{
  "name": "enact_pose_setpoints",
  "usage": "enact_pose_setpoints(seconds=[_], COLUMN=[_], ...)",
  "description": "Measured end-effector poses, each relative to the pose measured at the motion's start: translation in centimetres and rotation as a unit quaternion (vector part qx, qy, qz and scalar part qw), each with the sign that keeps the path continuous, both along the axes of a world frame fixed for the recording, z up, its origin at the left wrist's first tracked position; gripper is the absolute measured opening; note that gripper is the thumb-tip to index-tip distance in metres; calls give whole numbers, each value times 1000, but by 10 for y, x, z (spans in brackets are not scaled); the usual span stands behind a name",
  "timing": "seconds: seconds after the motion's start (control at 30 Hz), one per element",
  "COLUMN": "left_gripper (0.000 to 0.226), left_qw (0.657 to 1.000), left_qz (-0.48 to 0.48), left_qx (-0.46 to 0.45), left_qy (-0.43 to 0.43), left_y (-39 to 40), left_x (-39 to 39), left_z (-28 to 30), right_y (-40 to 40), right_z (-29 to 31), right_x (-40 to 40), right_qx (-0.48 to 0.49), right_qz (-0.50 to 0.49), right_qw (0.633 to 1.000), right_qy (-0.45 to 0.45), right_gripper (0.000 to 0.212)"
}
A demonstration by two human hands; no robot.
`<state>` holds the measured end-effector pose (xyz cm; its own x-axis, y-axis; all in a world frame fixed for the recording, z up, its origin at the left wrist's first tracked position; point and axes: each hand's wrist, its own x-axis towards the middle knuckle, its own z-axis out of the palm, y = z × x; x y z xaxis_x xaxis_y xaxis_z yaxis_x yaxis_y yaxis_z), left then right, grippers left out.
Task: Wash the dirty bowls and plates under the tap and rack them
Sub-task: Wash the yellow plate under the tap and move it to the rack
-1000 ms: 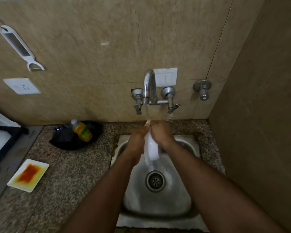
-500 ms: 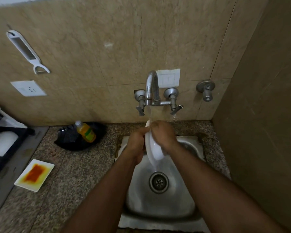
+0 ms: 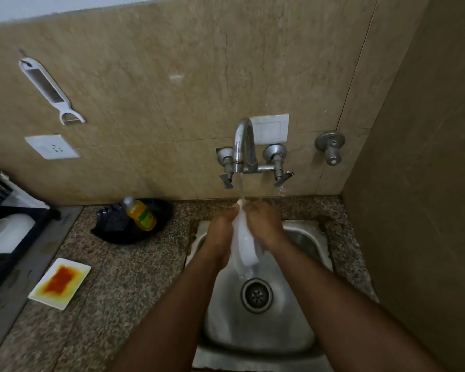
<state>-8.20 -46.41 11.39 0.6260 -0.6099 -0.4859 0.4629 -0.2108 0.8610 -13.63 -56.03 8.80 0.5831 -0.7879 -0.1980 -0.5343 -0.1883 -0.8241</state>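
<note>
Two hands on one white ceramic dish [image 3: 243, 244], held on edge over the steel sink [image 3: 301, 237], under the running chrome tap [image 3: 243, 142]. Left hand [image 3: 220, 229] and right hand [image 3: 263, 224] both grip it, fingers curled round its sides. Sauce-stained white rectangular plate [image 3: 59, 283] sits on the speckled granite desk [image 3: 118, 291], left of the sink. Black rack [image 3: 24, 224] far left holds a white bowl [image 3: 7, 233].

Granite counter [image 3: 124, 285] with stained plate [image 3: 60, 282]

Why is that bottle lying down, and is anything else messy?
The yellow bottle lies tipped over on a black bag by the wall. A square white plate smeared with orange sauce sits unwashed on the counter. Nothing looks broken.
</note>
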Motion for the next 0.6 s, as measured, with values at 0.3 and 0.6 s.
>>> enact_pose_setpoints(seconds=[0.3,0.6], left_gripper=[35,39], left_qw=[999,987], left_qz=[-30,77], left_qx=[38,-85], left_qy=[-10,116], left_y=[3,48], left_x=[14,16], left_z=[6,-9], right_y=[-14,-32], right_z=[-10,-34], right_x=[-3,-47], right_qx=[91,434], right_qz=[3,-16], right_qw=[993,883], right_qy=[-75,-180], right_gripper=[40,38])
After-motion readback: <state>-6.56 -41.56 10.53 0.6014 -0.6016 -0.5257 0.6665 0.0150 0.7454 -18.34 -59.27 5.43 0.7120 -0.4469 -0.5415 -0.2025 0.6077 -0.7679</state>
